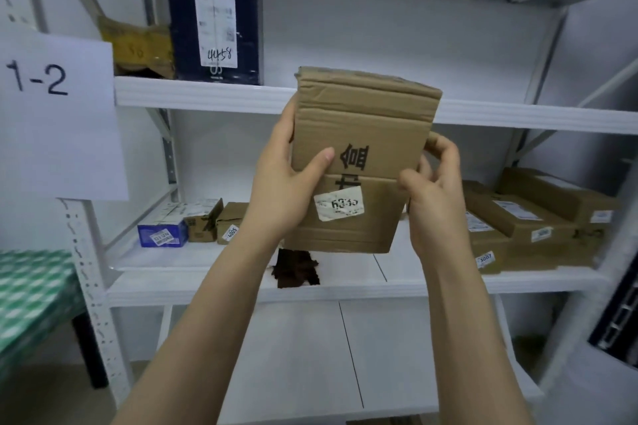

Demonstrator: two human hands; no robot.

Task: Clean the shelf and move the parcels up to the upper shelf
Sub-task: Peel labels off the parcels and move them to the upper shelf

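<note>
Both hands hold a cardboard box [362, 128] in the air in front of the rack, its top edge about level with the lip of the upper shelf [207, 95]. That fits a lift from the lower shelf [414, 278] toward the board above. The left hand [286, 183] grips the box's left edge, thumb pressed flat on the front face and fingers hidden behind. The right hand [431, 193] is curled round the right edge a little lower, thumb on the front near the fold, so the box is braced from both sides and kept nearly upright. It is plain brown corrugated card, creased and dented along the top, with black printed characters across the middle fold. A torn white sticker [340, 205] carries handwritten digits too smudged to read. The box looks light and rather soft, so a two-sided hold seems sensible. The upper shelf already carries a dark blue box [214, 28] and a yellowish parcel [138, 45] at its left end, with bare board to the right where this one could go. Below, more parcels [524, 217] lie stacked at the right and small boxes [203, 224] sit at the left. A brown cloth [297, 269] lies at the front of the lower shelf beneath the lifted box, probably for wiping.
</note>
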